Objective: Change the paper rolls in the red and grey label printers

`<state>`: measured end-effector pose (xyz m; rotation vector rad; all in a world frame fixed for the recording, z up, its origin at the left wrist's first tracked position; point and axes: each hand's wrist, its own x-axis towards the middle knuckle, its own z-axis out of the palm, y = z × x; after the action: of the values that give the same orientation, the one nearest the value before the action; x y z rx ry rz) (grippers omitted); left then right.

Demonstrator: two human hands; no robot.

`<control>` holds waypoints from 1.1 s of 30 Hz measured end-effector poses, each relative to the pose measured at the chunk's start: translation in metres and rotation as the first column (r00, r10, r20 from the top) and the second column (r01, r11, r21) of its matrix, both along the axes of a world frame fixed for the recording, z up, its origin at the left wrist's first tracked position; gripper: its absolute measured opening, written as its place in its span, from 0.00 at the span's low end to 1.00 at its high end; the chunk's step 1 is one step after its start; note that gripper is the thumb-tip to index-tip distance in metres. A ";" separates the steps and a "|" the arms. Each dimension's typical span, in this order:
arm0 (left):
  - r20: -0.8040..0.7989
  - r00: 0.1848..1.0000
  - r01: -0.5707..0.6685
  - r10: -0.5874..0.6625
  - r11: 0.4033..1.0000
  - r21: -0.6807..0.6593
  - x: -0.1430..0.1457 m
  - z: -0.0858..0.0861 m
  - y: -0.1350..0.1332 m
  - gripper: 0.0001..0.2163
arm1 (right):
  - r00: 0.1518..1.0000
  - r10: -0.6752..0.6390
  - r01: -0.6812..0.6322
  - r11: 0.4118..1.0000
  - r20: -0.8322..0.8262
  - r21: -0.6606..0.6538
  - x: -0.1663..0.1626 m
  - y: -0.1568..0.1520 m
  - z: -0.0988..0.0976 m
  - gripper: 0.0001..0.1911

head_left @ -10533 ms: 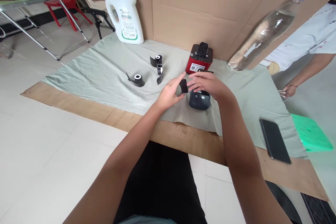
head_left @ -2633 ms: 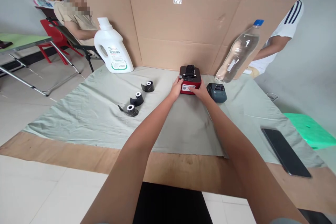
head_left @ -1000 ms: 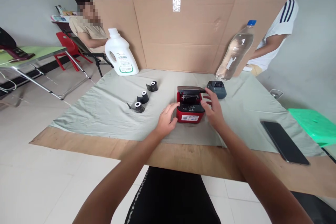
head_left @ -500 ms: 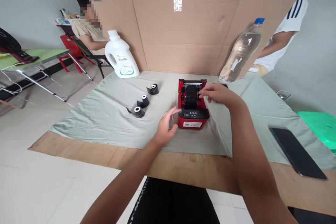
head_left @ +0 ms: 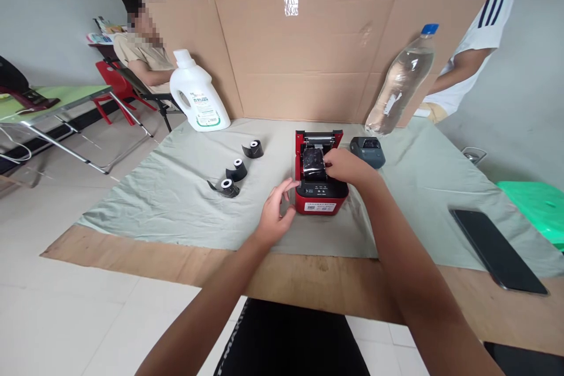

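Observation:
A small red and black label printer [head_left: 322,204] stands on the cloth with its lid raised. Inside it sits a black label roll [head_left: 314,164]. My right hand [head_left: 346,165] reaches into the printer at the roll's right side with bent fingers; its fingertips are partly hidden, so what they grip does not show. My left hand [head_left: 275,212] is open beside the printer's left front corner, its index fingertip at the edge. To the left lie three more black rolls, the far roll [head_left: 252,149], the middle roll [head_left: 237,170] and the near roll [head_left: 227,188], each with a loose end.
Behind the right hand is a dark grey device [head_left: 368,153]. A white detergent jug [head_left: 200,100] and a water bottle [head_left: 402,85] lean against the cardboard screen [head_left: 304,53]. A black phone [head_left: 497,249] lies at right. Two other people are beyond the cardboard.
My right hand has moved deeper toward the printer's inside, its fingers more bent, uncovering the grey device behind. The roll looks slightly shifted or tilted. My left hand stays by the corner.

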<state>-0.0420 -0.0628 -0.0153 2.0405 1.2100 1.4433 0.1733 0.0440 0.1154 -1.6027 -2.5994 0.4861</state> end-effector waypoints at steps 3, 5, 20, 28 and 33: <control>-0.004 1.000 0.001 -0.001 1.000 0.004 0.000 0.002 -0.001 0.30 | 0.980 -0.011 -0.014 0.992 0.200 0.126 -0.015 -0.005 -0.006 0.15; -0.004 1.000 0.002 -0.002 1.000 0.001 0.000 0.003 -0.002 0.29 | 0.963 -0.027 -0.009 0.991 0.267 0.134 -0.019 -0.006 -0.007 0.16; -0.023 1.000 0.010 -0.010 1.000 0.014 -0.001 0.004 -0.003 0.29 | 0.931 -0.090 0.066 0.995 0.353 0.080 -0.025 -0.004 -0.005 0.22; 0.004 1.000 0.012 -0.012 1.000 0.008 0.000 0.004 -0.002 0.29 | 0.959 -0.004 -0.011 0.999 0.283 0.052 -0.016 -0.001 -0.003 0.17; -0.005 1.000 0.010 -0.010 1.000 -0.010 -0.001 0.006 -0.002 0.29 | 0.971 -0.003 -0.009 0.999 0.237 0.048 -0.007 -0.005 0.005 0.18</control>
<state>-0.0430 -0.0653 -0.0096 2.0421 1.2047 1.4261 0.1664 0.0392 0.1203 -1.7397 -2.7569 0.2406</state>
